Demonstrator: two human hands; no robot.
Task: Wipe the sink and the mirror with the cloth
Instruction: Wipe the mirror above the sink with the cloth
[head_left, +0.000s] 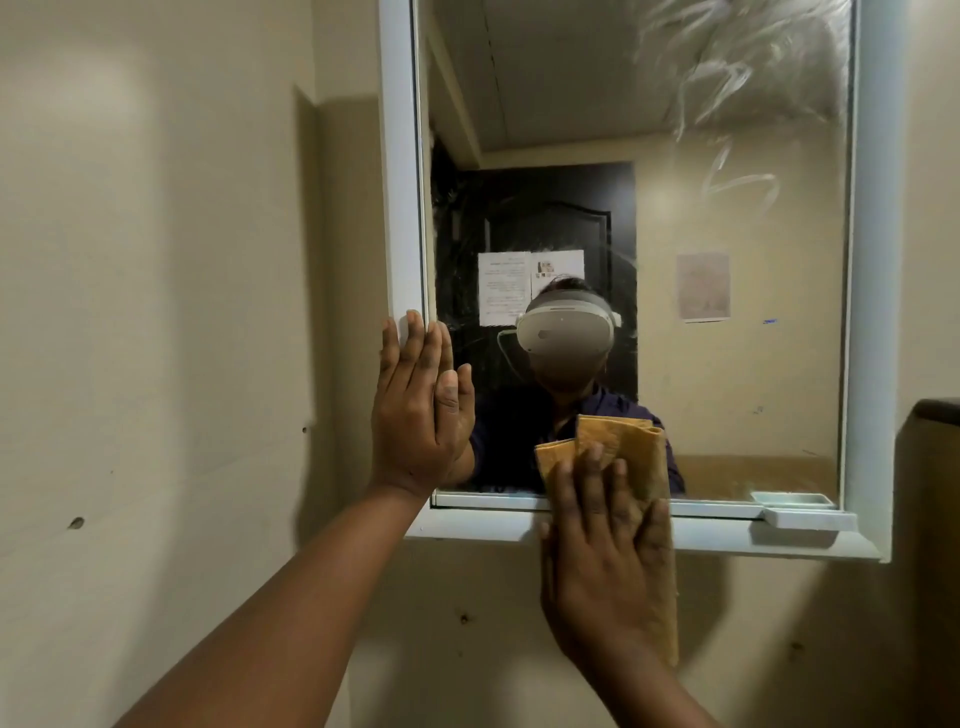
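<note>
- Pressed flat at the lower left corner of the mirror (675, 312): left hand (421, 410), fingers straight, spanning the white frame (402, 156) and the glass edge, holding nothing.
- Spread flat over the cloth (639, 447) at the bottom edge: right hand (605, 561), fingers straight, grip not closed round it, only pressing.
- Wide open glass above and to the right of both hands, up to the frame.
- Folded, orange-tan cloth, upper part on the glass, lower part hanging past the bottom rail over the wall (156, 312).
- Pale smear streaks (737, 104) in the upper right of the glass.
- Small white tray (808, 517) on the bottom rail, near the right corner.
- Cream wall with small dark marks around the frame; dark door and paper sheets in the reflection.
</note>
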